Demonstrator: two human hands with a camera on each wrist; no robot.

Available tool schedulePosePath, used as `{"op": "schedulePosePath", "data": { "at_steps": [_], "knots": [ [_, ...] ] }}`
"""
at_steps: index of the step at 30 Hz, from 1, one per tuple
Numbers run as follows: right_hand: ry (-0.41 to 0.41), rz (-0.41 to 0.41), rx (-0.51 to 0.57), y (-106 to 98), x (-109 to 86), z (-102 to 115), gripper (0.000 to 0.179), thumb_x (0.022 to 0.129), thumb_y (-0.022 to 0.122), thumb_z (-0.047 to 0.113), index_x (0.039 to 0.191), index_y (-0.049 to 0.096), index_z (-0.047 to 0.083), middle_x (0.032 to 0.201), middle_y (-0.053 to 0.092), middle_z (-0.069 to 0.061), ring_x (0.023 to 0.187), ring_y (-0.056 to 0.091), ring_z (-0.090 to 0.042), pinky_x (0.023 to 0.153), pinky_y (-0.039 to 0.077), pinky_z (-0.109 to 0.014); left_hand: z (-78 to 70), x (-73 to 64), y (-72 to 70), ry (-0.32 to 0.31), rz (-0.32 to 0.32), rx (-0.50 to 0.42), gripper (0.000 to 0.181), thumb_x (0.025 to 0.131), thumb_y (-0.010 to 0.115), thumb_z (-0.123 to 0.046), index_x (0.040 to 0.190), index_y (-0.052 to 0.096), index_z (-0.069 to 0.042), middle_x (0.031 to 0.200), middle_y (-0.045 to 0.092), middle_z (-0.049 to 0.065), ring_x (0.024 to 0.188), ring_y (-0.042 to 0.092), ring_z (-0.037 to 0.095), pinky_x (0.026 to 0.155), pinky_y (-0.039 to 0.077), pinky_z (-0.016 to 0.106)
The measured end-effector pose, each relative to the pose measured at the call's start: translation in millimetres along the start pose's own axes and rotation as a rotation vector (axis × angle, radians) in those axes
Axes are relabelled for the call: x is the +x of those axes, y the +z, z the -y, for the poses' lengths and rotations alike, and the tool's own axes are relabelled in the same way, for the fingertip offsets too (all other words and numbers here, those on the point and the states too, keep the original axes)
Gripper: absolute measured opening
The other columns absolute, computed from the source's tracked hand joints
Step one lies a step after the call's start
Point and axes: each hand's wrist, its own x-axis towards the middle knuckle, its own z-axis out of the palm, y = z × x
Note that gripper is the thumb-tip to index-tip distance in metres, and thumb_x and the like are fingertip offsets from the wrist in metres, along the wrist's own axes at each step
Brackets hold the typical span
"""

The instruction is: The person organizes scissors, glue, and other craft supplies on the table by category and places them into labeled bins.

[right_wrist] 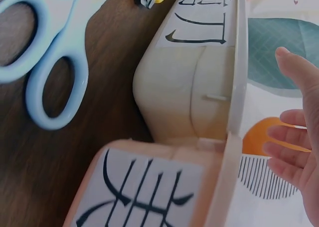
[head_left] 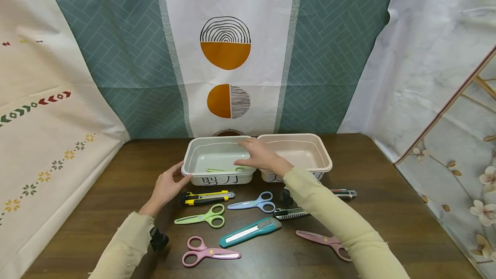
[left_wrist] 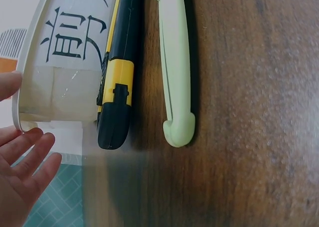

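The pale green bin (head_left: 211,153), marked with black characters on its front, is where both hands are busy. The left hand (head_left: 166,186) is at its front left corner, thumb and fingers parted about the rim; the left wrist view shows the fingers fairly straight and spread, touching the rim without closing tightly round it. The left forearm, in a cream sleeve (head_left: 125,240), rises towards this corner from the front left.

The right hand (head_left: 263,156) hovers over the bin's right end, palm down, its thumb spread well away from the loosely bent fingers, holding nothing. Its forearm slants in from the front right, passing before the pinkish bin (head_left: 306,144), which stands just right of the green one, rims meeting. A light green object (head_left: 215,170), partly seen, lies in the green bin near its front wall.

In front of that bin lie a yellow-and-black cutter (head_left: 207,197), nearest to it, then green scissors (head_left: 199,218), with blue scissors (head_left: 249,204) to the front right. Farther out are a teal cutter (head_left: 250,231) and pink scissors (head_left: 209,252).
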Motion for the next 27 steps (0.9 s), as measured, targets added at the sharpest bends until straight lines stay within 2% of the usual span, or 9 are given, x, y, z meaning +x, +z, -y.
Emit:
{"op": "schedulePosePath", "data": {
  "at_steps": [8,14,21,27],
  "knots": [
    [-0.005,0.001,0.005,-13,-15.3,-1,0.069,0.078,0.064,0.049,0.128,0.049,0.005,0.129,0.049,-0.012,0.115,0.048,-0.027,0.094,0.038,-0.039,-0.8,0.3,-1.7,-0.008,-0.002,-0.003,0.059,0.083,0.066,-0.026,0.128,0.046,0.005,0.109,0.061,0.022,0.095,0.06,0.034,0.074,0.046,0.046],
    [-0.072,-0.039,-0.027,-22,-32.4,-1,0.068,0.077,0.067,0.046,0.125,0.05,0.001,0.123,0.052,-0.013,0.111,0.05,-0.027,0.093,0.039,-0.038,-0.6,-0.3,-2.2,-0.007,0.004,-0.001,0.059,0.083,0.066,-0.026,0.129,0.045,0.005,0.108,0.061,0.022,0.094,0.06,0.033,0.073,0.047,0.045],
    [-0.143,-0.088,-0.056,-29,-51.4,-4,0.073,0.074,0.071,0.045,0.126,0.049,0.0,0.112,0.053,-0.011,0.099,0.053,-0.024,0.085,0.043,-0.036,-0.9,-0.9,-2.4,-0.018,0.015,-0.004,0.06,0.083,0.066,-0.027,0.129,0.045,0.005,0.108,0.061,0.022,0.095,0.059,0.034,0.073,0.047,0.044],
    [-0.151,-0.107,-0.034,-32,-69.0,-8,0.077,0.072,0.071,0.047,0.127,0.047,0.0,0.121,0.053,-0.014,0.109,0.052,-0.028,0.09,0.041,-0.04,-2.5,-1.5,-1.8,-0.022,0.015,-0.013,0.059,0.082,0.066,-0.026,0.129,0.046,0.005,0.107,0.061,0.022,0.095,0.059,0.035,0.073,0.047,0.044]
  ]
}}
